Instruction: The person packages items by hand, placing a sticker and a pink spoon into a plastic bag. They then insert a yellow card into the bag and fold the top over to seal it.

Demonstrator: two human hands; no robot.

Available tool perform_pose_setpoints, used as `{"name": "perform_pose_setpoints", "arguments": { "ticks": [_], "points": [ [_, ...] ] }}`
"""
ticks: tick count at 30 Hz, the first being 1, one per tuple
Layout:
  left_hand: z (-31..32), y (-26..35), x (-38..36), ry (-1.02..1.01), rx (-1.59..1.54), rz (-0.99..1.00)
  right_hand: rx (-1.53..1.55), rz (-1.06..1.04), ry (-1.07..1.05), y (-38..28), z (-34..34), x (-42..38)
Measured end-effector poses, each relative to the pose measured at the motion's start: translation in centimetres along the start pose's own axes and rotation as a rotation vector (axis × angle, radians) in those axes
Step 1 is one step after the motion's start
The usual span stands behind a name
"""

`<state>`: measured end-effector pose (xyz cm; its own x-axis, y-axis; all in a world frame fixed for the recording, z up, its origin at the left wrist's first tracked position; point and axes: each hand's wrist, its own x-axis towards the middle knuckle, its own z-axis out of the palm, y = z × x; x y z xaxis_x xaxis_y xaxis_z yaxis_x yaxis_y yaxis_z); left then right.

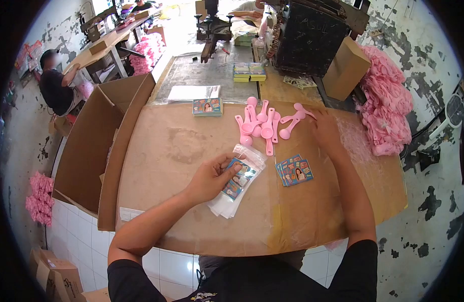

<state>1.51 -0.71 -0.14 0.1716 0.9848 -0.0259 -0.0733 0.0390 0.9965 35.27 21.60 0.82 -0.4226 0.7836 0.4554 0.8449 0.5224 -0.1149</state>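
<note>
My left hand (pixel 211 176) rests on a small stack of clear plastic bags (pixel 237 189) and pinches a printed card (pixel 239 176) at the mouth of the top bag. My right hand (pixel 322 126) reaches forward to a heap of pink plastic spoons (pixel 264 123) and touches the rightmost spoon (pixel 295 118). A fanned pile of printed cards (pixel 295 171) lies between my two arms on the brown cardboard work surface (pixel 176 151). Another stack of cards (pixel 207 106) sits further back.
An open cardboard box (pixel 91 146) stands at the left edge. Pink items are heaped at the right (pixel 388 105). A dark machine (pixel 312 38) and a small box (pixel 345 68) stand behind. Another person (pixel 58 88) sits far left.
</note>
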Motion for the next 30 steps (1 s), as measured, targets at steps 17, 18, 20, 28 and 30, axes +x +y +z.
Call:
{"name": "perform_pose_setpoints", "arguments": {
  "ticks": [17, 18, 20, 28, 30],
  "points": [
    [-0.4, 0.6, 0.1, 0.07, -0.148, 0.06, -0.058, -0.047, 0.317, -2.5, -1.6, 3.1],
    [-0.4, 0.6, 0.2, 0.069, -0.152, 0.062, 0.133, -0.094, 0.211, -4.2, -2.5, 2.4],
    [-0.6, 0.8, 0.3, 0.066, -0.153, 0.071, 0.512, -0.183, -0.003, -7.9, -4.2, 1.0],
    [-0.3, 0.3, 0.1, 0.083, -0.122, 0.095, 0.757, -0.274, -0.268, -14.8, -8.1, -0.7],
    [-0.3, 0.4, 0.0, 0.079, -0.108, 0.106, 0.757, -0.328, -0.271, -14.9, -7.9, -0.6]
  ]
}}
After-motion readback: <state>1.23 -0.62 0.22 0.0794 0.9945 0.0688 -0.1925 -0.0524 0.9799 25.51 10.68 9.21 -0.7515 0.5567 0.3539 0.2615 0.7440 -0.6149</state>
